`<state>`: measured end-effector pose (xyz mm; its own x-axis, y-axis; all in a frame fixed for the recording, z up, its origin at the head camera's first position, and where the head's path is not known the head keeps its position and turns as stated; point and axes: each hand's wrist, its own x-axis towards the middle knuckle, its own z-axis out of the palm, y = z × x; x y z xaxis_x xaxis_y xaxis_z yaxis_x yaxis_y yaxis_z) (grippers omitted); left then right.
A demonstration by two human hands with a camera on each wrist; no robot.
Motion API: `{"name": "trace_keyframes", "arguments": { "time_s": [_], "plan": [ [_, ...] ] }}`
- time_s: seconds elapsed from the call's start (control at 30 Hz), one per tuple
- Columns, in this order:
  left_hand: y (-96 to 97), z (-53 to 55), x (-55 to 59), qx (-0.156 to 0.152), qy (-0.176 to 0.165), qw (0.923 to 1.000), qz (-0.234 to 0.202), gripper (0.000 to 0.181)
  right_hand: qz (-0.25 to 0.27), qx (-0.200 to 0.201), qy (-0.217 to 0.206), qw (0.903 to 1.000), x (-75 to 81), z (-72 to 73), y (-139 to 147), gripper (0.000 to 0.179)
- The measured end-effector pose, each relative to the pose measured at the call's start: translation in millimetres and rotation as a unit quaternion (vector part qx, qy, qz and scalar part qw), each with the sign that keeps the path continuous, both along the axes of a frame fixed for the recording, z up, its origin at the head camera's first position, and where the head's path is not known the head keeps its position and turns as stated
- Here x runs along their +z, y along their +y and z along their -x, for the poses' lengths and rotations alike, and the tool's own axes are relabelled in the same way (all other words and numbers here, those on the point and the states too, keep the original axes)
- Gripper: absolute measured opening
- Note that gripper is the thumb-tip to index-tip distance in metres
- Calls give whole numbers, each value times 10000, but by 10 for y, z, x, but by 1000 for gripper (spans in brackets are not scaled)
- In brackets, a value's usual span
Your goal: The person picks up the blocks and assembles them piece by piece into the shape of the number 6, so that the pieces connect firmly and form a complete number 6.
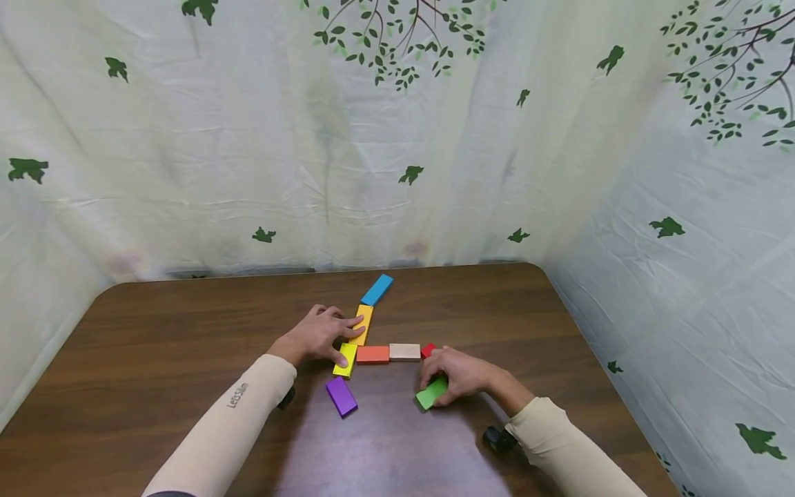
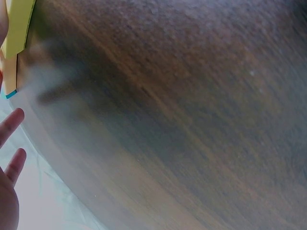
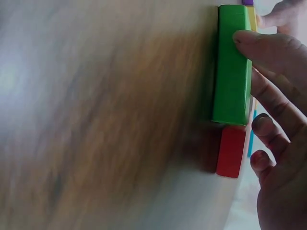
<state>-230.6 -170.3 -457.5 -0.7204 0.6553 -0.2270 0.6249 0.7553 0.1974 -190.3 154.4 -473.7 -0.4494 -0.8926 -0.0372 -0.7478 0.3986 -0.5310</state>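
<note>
My right hand (image 1: 462, 373) pinches a green block (image 1: 431, 393) between thumb and fingers. In the right wrist view, the green block (image 3: 232, 72) lies end to end with a red block (image 3: 231, 152), close to touching. My left hand (image 1: 319, 333) rests with fingers spread, its thumb on a yellow block (image 1: 346, 361) and fingertips on an amber block (image 1: 365, 317). Beyond the amber block a blue block (image 1: 377, 290) slants to the right. From the yellow block an orange block (image 1: 373, 355) and a pale beige block (image 1: 405, 353) run rightward to the mostly hidden red block (image 1: 428, 351).
A purple block (image 1: 341, 397) lies at an angle just in front of the yellow one. The brown wooden table (image 1: 186, 331) has rounded far corners. White curtains (image 1: 248, 138) with green leaf prints hang behind it and along the sides.
</note>
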Motion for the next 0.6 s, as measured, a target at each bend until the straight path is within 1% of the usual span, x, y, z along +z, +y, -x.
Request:
{"name": "trace_keyframes", "arguments": {
  "time_s": [0.1, 0.23, 0.43, 0.6],
  "plan": [
    [-3, 3, -7, 2, -12, 10000, -27, 80, -19, 67, 45, 10000, 2, -10, -51, 22],
    [1, 6, -13, 2, -20, 10000, -22, 80, 78, 214, 43, 9997, -9, -23, -112, 22],
    [5, 3, -14, 1, 4, 10000, 1, 79, 209, 372, -59, 9991, -27, -36, -208, 22],
    [10, -2, -16, 25, 29, 10000, 20, 79, 135, 444, 30, 9989, -25, -41, -290, 22]
  ]
}}
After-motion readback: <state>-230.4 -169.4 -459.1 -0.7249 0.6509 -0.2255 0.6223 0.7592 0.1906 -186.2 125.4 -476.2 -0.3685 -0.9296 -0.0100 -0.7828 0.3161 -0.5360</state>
